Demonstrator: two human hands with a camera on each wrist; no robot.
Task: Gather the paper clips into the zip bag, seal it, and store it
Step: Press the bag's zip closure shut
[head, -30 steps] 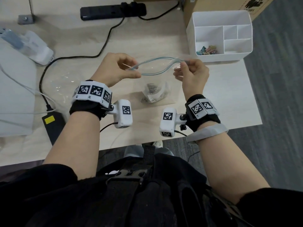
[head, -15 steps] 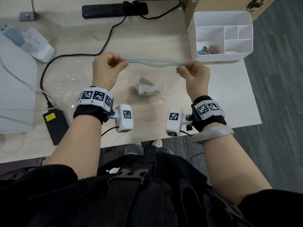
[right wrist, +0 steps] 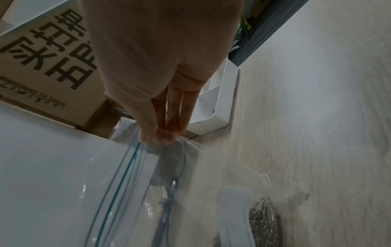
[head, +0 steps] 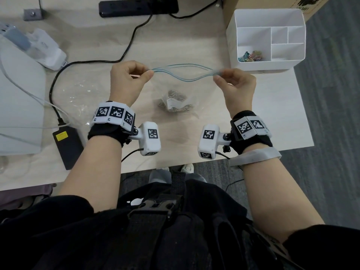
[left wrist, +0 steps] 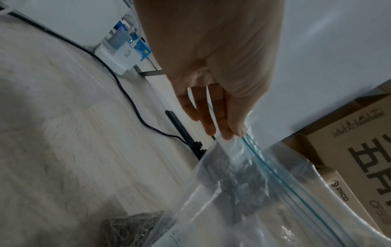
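Observation:
A clear zip bag [head: 181, 88] with blue zip strips hangs between my two hands above the wooden table. My left hand [head: 134, 75] pinches the bag's left top corner [left wrist: 230, 138]. Over on the other side, my right hand [head: 228, 78] pinches the right top corner [right wrist: 156, 140]. The two zip strips [head: 183, 72] bow apart in the middle, so the mouth stands open. A heap of silver paper clips [head: 175, 103] with a small white slip lies in the bottom of the bag, also seen as paper clips [left wrist: 129, 229] and paper clips [right wrist: 262, 222].
A white desk organizer [head: 266, 36] with coloured clips in one compartment stands at the back right, a cardboard box behind it. A black power strip [head: 138, 5], its cable, a black adapter [head: 68, 145] and a white device [head: 39, 49] lie left. Crumpled clear plastic [head: 78, 94] lies beside the bag.
Half a second ago the zip edge was pulled taut and straight; now my hands have come slightly together and the strips bow apart, the mouth gaping again.

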